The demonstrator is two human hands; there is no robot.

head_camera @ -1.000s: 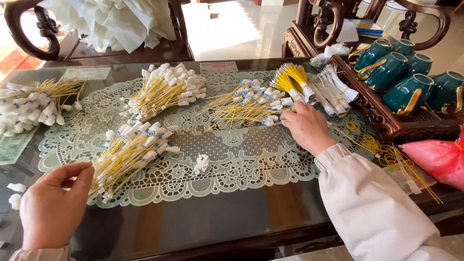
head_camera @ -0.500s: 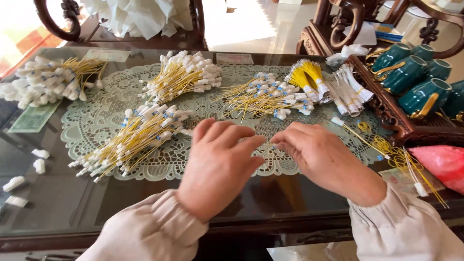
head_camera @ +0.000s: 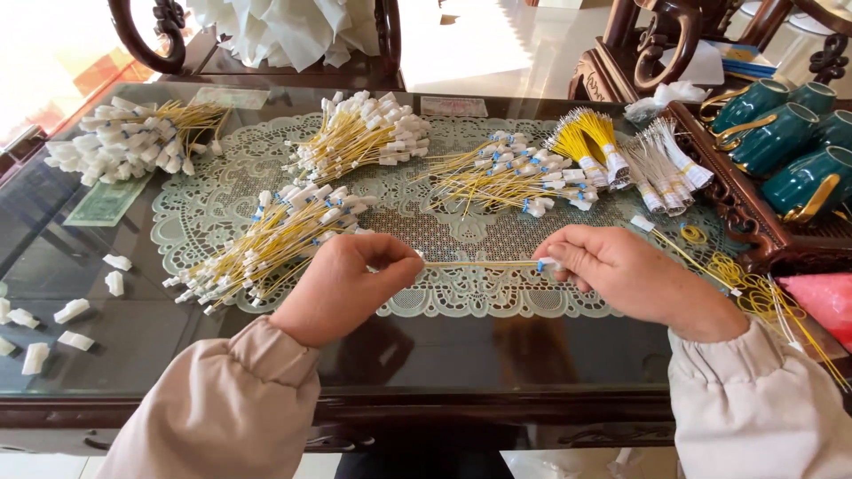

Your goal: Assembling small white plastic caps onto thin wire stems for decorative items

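Holding a yellow wire [head_camera: 479, 263] stretched level over the lace mat [head_camera: 461, 297] | left hand [head_camera: 342, 286] pinching one end | right hand [head_camera: 626, 275] pinching the blue-white plug end | wire piles [head_camera: 266, 239] just behind, green cups [head_camera: 781, 142] far right

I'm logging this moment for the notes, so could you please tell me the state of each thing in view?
Left hand: pinching one end of the cable.
Right hand: pinching the connector end.
Yellow cable: stretched straight between both hands.
Cable piles: heaped loose on the lace mat.
White caps: scattered on the glass.
Teal cups: upright on the wooden tray.
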